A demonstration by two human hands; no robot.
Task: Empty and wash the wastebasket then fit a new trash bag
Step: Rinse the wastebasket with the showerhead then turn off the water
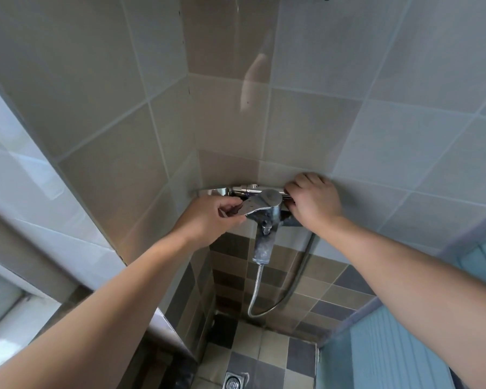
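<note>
Left hand (pixel 208 217) pinches the faucet lever (pixel 257 204); beside it, right hand (pixel 313 202) curls, seemingly gripping the chrome bar (pixel 244 188) behind.

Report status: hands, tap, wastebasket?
Left hand pinching shower mixer lever. Right hand on the mixer's right end, grip hidden. No water visible from spout. Wastebasket out of frame.
</note>
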